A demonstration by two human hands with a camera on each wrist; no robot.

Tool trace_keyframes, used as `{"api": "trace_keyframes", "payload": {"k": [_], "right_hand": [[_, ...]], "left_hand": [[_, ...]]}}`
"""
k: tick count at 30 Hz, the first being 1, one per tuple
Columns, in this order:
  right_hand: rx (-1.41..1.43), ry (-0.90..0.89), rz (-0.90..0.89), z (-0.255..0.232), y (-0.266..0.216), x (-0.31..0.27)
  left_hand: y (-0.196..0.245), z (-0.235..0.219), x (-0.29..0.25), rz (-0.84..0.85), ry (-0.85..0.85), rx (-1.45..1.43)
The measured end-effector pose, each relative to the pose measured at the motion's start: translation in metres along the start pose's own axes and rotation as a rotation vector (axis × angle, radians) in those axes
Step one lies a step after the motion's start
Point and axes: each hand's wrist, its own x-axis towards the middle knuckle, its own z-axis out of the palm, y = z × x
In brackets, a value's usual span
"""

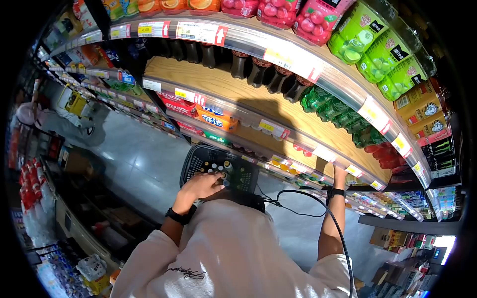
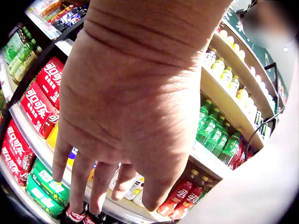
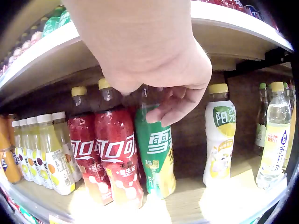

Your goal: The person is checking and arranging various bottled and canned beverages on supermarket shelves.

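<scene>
On a lower shelf, my right hand point(image 3: 166, 77) reaches down over a green bottle point(image 3: 155, 156), its fingers curled around the neck, which they largely hide. Two red cola bottles point(image 3: 117, 154) with yellow caps stand just left of the green one. To its right, a white-and-yellow bottle point(image 3: 219, 144) stands apart. In the head view my left hand point(image 1: 199, 187) lies over the near side of a dark shopping basket point(image 1: 188, 166). Capped bottles point(image 1: 214, 169) crowd inside, by the fingertips. The left wrist view shows this hand's fingers extended and spread.
Shelf edges with price labels point(image 1: 198, 32) curve in front of me. Green-labelled drinks point(image 1: 357, 32) line the upper shelf. A black cable point(image 1: 318, 196) loops beside my right arm. At far left, another person point(image 1: 49, 119) is in the aisle.
</scene>
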Motion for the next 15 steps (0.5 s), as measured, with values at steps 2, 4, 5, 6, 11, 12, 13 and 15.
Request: {"api": "trace_keyframes", "payload": {"k": [2,4,5,6,11,12,13,15], "right_hand": [[-0.065,-0.002,0.002,0.004,0.0,0.004],[-0.134,-0.012,0.01,0.006,0.001,0.004],[-0.154,-0.013,0.009,0.007,-0.001,0.004],[-0.184,-0.018,0.008,0.007,0.004,0.002],[-0.165,0.04,-0.005,0.021,0.013,0.008],[-0.141,0.076,0.013,0.019,0.011,0.003],[-0.094,0.125,0.08,0.002,-0.021,-0.013],[0.01,0.235,0.205,-0.043,-0.107,-0.05]], "left_hand": [[0.006,-0.004,0.003,0.003,-0.034,-0.013],[0.01,-0.002,0.005,0.008,-0.027,0.014],[0.01,-0.001,0.005,-0.001,-0.003,0.035],[0.012,0.002,0.006,0.006,-0.017,0.031],[0.01,0.005,0.01,0.024,-0.059,0.081],[0.012,0.008,0.011,0.034,-0.065,0.072],[0.012,0.008,0.01,0.018,-0.065,0.066],[0.012,0.008,0.008,0.002,-0.063,0.052]]}}
